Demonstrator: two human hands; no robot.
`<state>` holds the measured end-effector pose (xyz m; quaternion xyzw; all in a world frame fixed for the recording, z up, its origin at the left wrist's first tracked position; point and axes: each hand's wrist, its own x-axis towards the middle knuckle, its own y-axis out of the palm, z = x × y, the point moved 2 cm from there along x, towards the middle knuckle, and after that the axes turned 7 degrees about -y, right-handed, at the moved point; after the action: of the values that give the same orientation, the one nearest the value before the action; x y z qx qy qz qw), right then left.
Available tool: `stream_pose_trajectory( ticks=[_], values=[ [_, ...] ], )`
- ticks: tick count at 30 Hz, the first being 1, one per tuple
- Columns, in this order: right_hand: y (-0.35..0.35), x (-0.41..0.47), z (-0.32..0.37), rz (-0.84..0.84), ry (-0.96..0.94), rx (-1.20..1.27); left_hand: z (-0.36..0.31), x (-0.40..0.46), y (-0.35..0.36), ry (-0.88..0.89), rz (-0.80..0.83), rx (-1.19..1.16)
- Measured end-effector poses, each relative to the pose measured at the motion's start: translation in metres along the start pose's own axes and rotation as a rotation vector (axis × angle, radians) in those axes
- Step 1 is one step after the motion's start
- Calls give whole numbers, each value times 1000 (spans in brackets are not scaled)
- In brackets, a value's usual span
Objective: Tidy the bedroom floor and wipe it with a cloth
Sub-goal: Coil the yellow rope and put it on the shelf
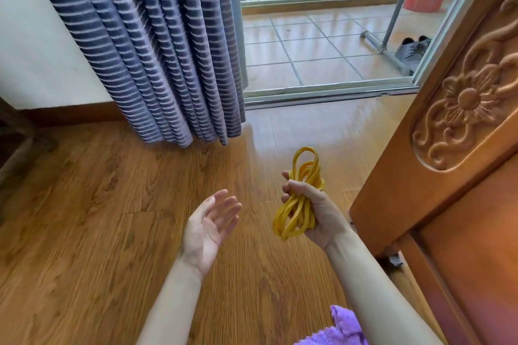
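My right hand [316, 210] is closed around a bundled yellow band [297, 221], coiled in several loops that stick out above and below the fist. My left hand [210, 225] hovers just to its left, palm up, fingers spread, holding nothing. Both hands are above the brown wooden floor [98, 218]. A purple cloth [340, 330] shows at the bottom edge, partly hidden under my right forearm.
A carved wooden bed frame [454, 148] stands close on the right. A blue-and-white striped curtain [157, 50] hangs to the floor ahead on the left. Beyond a sliding-door track [322, 95] is a tiled balcony with a metal rack [384, 47], grey shoes [412, 49] and a railing.
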<state>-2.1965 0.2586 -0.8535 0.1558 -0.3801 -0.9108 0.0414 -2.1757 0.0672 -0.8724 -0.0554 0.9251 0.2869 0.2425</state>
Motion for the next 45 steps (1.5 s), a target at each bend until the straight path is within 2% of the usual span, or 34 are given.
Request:
stream_pose_trajectory(
  ticks=[6, 15, 20, 24, 29, 33, 45],
  values=[
    [1, 18, 5, -31, 47, -72, -9, 10, -2, 41, -41, 43],
    [38, 42, 56, 55, 24, -148, -61, 18, 42, 66, -78, 100],
    [43, 31, 75, -15, 34, -78, -103, 14, 80, 75, -7, 269],
    [70, 12, 102, -100, 49, -71, -141, -9, 114, 45, -3, 318],
    [143, -35, 138, -189, 92, -113, -199, -69, 162, -18, -31, 374],
    [217, -67, 204, -210, 79, -141, -267, -122, 214, -43, -23, 400],
    [497, -195, 418, -82, 59, -266, -510, -353, 366, 42, -33, 380]
  ],
)
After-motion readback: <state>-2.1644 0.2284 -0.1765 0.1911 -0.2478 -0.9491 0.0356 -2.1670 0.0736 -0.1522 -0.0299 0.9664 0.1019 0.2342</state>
